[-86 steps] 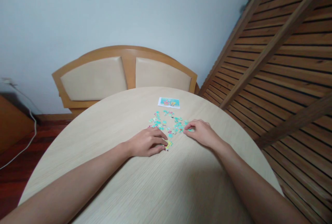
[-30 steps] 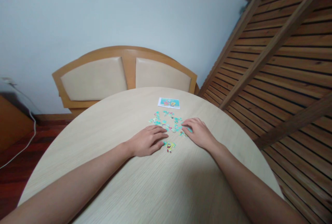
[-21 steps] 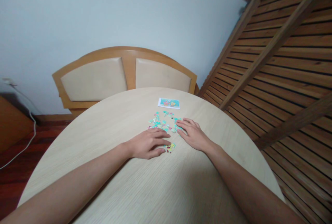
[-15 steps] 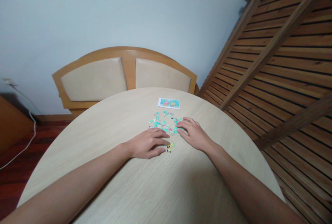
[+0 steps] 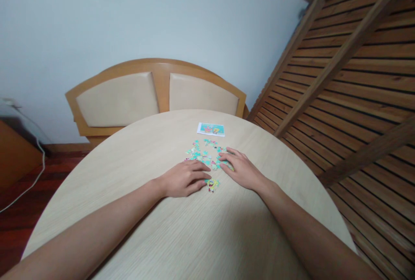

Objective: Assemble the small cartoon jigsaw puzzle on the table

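One yellow-and-teal flat jigsaw patch (image 5: pixel 212 183); left hand (image 5: pixel 186 178) spread at its left, right hand (image 5: pixel 242 169) spread beyond-right.
Sort small flat teal pieces (image 5: pixel 197 155) lightly, leaving it undisturbed.

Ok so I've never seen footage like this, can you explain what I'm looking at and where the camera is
There's no machine here. The camera is on a person's head, looking forward and down at their bare hands. On the round table lie loose puzzle pieces, with a picture card behind them. The left hand rests with its fingertips by a small yellow-faced cluster. The right hand is over other pieces; whether it grips one, I can't tell.
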`<action>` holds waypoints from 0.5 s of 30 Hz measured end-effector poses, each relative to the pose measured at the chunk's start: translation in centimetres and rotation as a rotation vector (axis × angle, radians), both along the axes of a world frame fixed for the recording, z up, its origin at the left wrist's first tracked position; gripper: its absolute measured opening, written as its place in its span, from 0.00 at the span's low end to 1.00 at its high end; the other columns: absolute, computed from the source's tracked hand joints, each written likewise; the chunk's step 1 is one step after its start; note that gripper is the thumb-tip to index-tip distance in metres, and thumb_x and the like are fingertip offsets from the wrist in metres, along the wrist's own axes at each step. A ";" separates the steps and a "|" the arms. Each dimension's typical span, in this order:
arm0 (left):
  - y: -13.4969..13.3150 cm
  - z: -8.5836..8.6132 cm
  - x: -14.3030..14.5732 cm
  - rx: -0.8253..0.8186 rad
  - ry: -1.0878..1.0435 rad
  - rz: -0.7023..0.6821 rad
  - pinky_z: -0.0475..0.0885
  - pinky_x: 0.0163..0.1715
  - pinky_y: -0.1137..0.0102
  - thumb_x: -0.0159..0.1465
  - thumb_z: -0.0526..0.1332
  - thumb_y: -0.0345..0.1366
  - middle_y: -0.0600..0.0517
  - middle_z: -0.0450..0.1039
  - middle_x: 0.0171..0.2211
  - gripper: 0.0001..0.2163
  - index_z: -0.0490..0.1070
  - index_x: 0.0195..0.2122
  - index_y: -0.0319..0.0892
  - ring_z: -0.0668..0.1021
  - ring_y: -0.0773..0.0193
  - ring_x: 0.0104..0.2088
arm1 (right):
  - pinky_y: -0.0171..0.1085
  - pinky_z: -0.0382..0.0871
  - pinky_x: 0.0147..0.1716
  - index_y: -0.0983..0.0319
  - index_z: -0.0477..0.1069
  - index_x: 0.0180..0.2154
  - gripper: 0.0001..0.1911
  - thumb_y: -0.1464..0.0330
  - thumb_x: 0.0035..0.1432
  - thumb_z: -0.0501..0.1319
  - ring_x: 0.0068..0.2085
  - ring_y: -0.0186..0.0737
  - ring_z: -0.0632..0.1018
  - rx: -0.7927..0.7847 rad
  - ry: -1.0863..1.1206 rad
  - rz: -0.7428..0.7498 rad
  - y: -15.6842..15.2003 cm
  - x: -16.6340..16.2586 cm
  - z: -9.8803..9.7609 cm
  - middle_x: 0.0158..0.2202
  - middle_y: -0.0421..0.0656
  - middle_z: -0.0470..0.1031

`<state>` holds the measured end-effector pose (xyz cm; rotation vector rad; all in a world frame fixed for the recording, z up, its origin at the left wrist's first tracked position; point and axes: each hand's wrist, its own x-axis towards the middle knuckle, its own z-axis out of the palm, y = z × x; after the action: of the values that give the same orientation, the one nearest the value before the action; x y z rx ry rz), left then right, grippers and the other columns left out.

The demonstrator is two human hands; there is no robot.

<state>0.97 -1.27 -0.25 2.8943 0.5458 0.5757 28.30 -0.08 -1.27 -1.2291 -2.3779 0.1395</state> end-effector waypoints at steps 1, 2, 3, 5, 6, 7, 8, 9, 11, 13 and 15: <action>0.0 0.0 0.0 -0.002 0.006 0.004 0.70 0.57 0.56 0.72 0.54 0.38 0.44 0.73 0.55 0.14 0.73 0.54 0.44 0.75 0.53 0.55 | 0.56 0.64 0.61 0.56 0.75 0.49 0.12 0.63 0.67 0.58 0.64 0.53 0.67 0.010 0.003 0.011 0.0 0.0 0.1 0.56 0.45 0.77; 0.0 0.0 0.0 -0.003 0.013 0.001 0.70 0.57 0.57 0.72 0.54 0.38 0.44 0.73 0.55 0.14 0.73 0.54 0.43 0.74 0.53 0.55 | 0.55 0.65 0.60 0.56 0.75 0.48 0.11 0.64 0.67 0.58 0.63 0.53 0.68 0.018 0.006 0.022 0.0 0.0 0.1 0.55 0.44 0.78; 0.0 0.0 0.0 -0.003 0.021 -0.009 0.69 0.58 0.57 0.72 0.54 0.38 0.43 0.73 0.56 0.15 0.73 0.55 0.43 0.74 0.53 0.56 | 0.54 0.66 0.59 0.56 0.76 0.47 0.10 0.65 0.67 0.59 0.62 0.52 0.70 0.025 0.011 0.035 0.0 -0.1 0.2 0.53 0.44 0.78; -0.1 0.1 0.0 -0.001 0.040 -0.037 0.67 0.60 0.56 0.72 0.53 0.38 0.43 0.71 0.58 0.16 0.72 0.57 0.43 0.72 0.52 0.59 | 0.52 0.67 0.58 0.56 0.76 0.46 0.09 0.66 0.66 0.60 0.60 0.50 0.71 0.038 0.025 0.067 0.0 -0.2 0.2 0.50 0.44 0.80; -0.1 0.1 0.0 0.002 0.049 -0.047 0.65 0.62 0.56 0.72 0.53 0.38 0.43 0.70 0.60 0.16 0.71 0.58 0.43 0.71 0.52 0.61 | 0.50 0.68 0.58 0.56 0.76 0.45 0.08 0.67 0.65 0.61 0.58 0.49 0.72 0.046 0.032 0.084 0.1 -0.2 0.3 0.49 0.43 0.80; -0.1 0.1 0.0 0.004 0.059 -0.054 0.64 0.63 0.56 0.72 0.53 0.39 0.43 0.68 0.61 0.17 0.70 0.59 0.43 0.69 0.52 0.62 | 0.49 0.68 0.57 0.56 0.77 0.44 0.08 0.67 0.65 0.61 0.57 0.48 0.72 0.054 0.037 0.098 0.1 -0.2 0.3 0.47 0.43 0.81; -0.1 0.1 0.0 0.006 0.069 -0.053 0.62 0.64 0.55 0.72 0.53 0.39 0.42 0.67 0.63 0.18 0.69 0.60 0.43 0.68 0.52 0.63 | 0.49 0.68 0.57 0.56 0.77 0.44 0.07 0.68 0.65 0.61 0.56 0.47 0.73 0.060 0.040 0.105 0.1 -0.2 0.3 0.46 0.43 0.81; -0.1 0.1 0.0 0.007 0.080 -0.042 0.62 0.64 0.54 0.72 0.53 0.40 0.43 0.65 0.64 0.19 0.68 0.62 0.44 0.67 0.51 0.64 | 0.48 0.68 0.56 0.57 0.77 0.44 0.07 0.67 0.65 0.62 0.55 0.47 0.74 0.064 0.040 0.106 0.1 -0.2 0.4 0.45 0.43 0.81; -0.1 0.0 -0.1 0.009 0.092 0.003 0.61 0.64 0.51 0.72 0.54 0.43 0.43 0.64 0.65 0.21 0.65 0.64 0.45 0.66 0.48 0.65 | 0.48 0.69 0.54 0.57 0.78 0.43 0.08 0.67 0.66 0.61 0.52 0.47 0.74 0.066 0.030 0.091 0.2 -0.1 0.5 0.44 0.44 0.81; -0.1 -0.2 -0.2 0.011 0.085 0.058 0.62 0.63 0.50 0.72 0.54 0.45 0.44 0.64 0.65 0.22 0.64 0.65 0.46 0.66 0.47 0.64 | 0.48 0.69 0.53 0.57 0.79 0.42 0.09 0.66 0.66 0.60 0.51 0.47 0.74 0.065 0.016 0.062 0.2 0.1 0.6 0.43 0.44 0.81; -0.1 -0.2 -0.2 0.012 0.069 0.106 0.63 0.62 0.49 0.72 0.54 0.46 0.44 0.65 0.64 0.21 0.64 0.64 0.47 0.67 0.47 0.63 | 0.48 0.70 0.52 0.58 0.80 0.42 0.09 0.67 0.66 0.60 0.50 0.48 0.74 0.066 0.003 0.018 0.2 0.3 0.8 0.42 0.45 0.81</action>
<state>0.77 -1.40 -0.48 2.9200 0.7112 0.4956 28.59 0.14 -0.49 -1.1767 -2.3718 0.0681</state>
